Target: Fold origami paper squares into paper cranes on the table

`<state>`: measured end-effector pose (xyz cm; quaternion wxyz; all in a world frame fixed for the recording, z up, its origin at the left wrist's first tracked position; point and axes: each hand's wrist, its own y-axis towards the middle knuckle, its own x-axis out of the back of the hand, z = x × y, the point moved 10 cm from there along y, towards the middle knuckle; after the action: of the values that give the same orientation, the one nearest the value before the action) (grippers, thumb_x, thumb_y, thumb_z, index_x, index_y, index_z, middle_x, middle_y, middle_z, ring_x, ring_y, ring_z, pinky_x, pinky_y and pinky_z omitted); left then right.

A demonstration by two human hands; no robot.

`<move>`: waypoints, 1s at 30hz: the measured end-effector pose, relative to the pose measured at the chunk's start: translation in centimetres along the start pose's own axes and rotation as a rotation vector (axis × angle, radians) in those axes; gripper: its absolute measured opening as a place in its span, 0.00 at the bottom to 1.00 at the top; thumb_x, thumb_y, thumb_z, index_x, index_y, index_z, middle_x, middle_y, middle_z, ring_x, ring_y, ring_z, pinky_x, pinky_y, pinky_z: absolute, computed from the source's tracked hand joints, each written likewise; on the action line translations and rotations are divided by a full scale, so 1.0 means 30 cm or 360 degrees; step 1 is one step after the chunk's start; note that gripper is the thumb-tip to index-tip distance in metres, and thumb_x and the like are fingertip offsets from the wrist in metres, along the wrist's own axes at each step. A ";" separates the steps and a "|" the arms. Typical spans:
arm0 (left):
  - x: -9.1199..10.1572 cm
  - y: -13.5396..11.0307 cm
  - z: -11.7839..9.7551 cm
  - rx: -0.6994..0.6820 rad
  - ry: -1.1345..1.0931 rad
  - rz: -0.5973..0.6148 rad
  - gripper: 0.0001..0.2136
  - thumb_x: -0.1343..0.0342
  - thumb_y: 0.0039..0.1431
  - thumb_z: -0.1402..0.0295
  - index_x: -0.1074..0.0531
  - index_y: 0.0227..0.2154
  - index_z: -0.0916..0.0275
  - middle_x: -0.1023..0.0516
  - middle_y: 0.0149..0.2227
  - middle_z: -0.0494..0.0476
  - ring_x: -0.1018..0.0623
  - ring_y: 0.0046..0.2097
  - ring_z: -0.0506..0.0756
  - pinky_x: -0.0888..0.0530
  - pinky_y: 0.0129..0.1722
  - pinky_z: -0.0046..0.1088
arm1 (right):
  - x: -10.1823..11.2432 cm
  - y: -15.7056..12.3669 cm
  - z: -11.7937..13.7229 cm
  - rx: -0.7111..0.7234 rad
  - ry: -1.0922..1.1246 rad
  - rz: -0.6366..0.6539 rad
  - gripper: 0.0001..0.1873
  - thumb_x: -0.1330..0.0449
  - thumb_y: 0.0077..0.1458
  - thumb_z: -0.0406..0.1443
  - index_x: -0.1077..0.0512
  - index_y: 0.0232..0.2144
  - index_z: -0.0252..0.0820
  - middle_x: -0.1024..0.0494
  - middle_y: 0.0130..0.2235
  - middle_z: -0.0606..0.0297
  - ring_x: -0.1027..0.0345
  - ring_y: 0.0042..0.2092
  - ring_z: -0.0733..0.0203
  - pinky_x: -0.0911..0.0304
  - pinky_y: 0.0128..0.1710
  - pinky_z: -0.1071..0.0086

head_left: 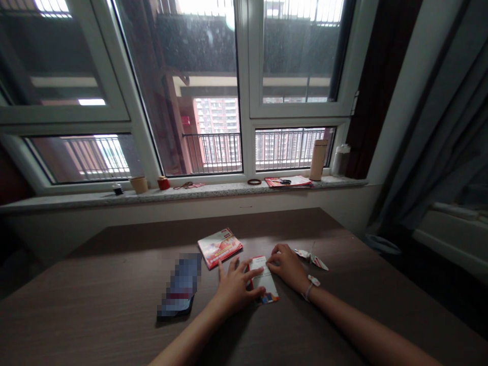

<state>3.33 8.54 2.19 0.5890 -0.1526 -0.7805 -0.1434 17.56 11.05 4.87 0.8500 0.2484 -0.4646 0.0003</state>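
On the brown table lies a narrow printed leaflet, white with red along its left edge and a colourful picture at its near end. My left hand rests over its left side, fingers spread, with the thumb and some fingertips on the paper. At its right edge, my right hand has its fingers curled together in a pinch on the paper; the fingertips are partly hidden. A band circles the right wrist. Just past the right hand is a folded, winged paper piece. A stack of red and white leaflets sits beyond my left hand.
Left of my left hand lies a phone-like dark object, blurred by pixels. The stone windowsill holds a paper cup, a red tape roll or jar, papers with scissors, a tan flask and a pale bottle.
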 end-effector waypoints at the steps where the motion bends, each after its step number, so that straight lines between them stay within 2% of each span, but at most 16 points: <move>1: -0.001 0.000 0.001 -0.0002 -0.0003 -0.0003 0.25 0.49 0.51 0.42 0.36 0.54 0.32 0.40 0.64 0.46 0.48 0.65 0.73 0.65 0.55 0.73 | -0.004 0.005 -0.003 -0.0009 -0.0009 0.0000 0.08 0.40 0.54 0.39 0.21 0.30 0.45 0.28 0.37 0.62 0.37 0.45 0.56 0.42 0.47 0.65; 14: -0.010 0.001 0.003 0.0023 -0.0001 0.0032 0.25 0.50 0.52 0.41 0.37 0.54 0.32 0.42 0.64 0.45 0.50 0.65 0.73 0.66 0.55 0.72 | -0.037 0.066 -0.051 -0.0171 -0.0073 -0.0073 0.10 0.41 0.55 0.40 0.20 0.30 0.47 0.28 0.37 0.62 0.37 0.44 0.57 0.44 0.46 0.66; 21: -0.006 -0.003 0.008 0.0028 -0.0006 0.0027 0.25 0.50 0.52 0.41 0.37 0.54 0.31 0.42 0.64 0.44 0.50 0.65 0.73 0.67 0.55 0.72 | -0.039 0.073 -0.069 -0.0109 0.0202 -0.0126 0.08 0.41 0.54 0.37 0.21 0.32 0.45 0.29 0.41 0.61 0.36 0.47 0.58 0.44 0.51 0.66; 24: -0.006 -0.003 0.007 0.0022 -0.0015 0.0025 0.25 0.49 0.52 0.42 0.37 0.54 0.31 0.42 0.64 0.44 0.50 0.65 0.73 0.68 0.55 0.72 | -0.049 0.075 -0.069 -0.0084 0.0312 -0.0092 0.07 0.41 0.54 0.36 0.22 0.32 0.45 0.30 0.43 0.62 0.36 0.48 0.59 0.43 0.52 0.67; 27: -0.007 -0.002 0.006 0.0032 -0.0018 0.0035 0.25 0.49 0.52 0.42 0.37 0.54 0.32 0.42 0.64 0.45 0.51 0.65 0.73 0.69 0.54 0.72 | -0.056 0.074 -0.069 -0.0115 0.0256 -0.0042 0.08 0.41 0.54 0.37 0.22 0.29 0.44 0.29 0.42 0.62 0.36 0.48 0.58 0.43 0.52 0.66; 30: -0.007 -0.003 0.005 0.0041 -0.0014 0.0040 0.25 0.49 0.52 0.42 0.37 0.54 0.32 0.42 0.64 0.44 0.51 0.65 0.73 0.68 0.55 0.72 | -0.054 0.071 -0.064 -0.0122 0.0172 0.0017 0.08 0.40 0.54 0.38 0.21 0.31 0.45 0.28 0.43 0.61 0.37 0.48 0.56 0.43 0.51 0.65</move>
<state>3.23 8.51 1.94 0.5892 -0.1554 -0.7830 -0.1252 17.66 14.10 3.62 0.8826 0.2129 -0.4191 0.0004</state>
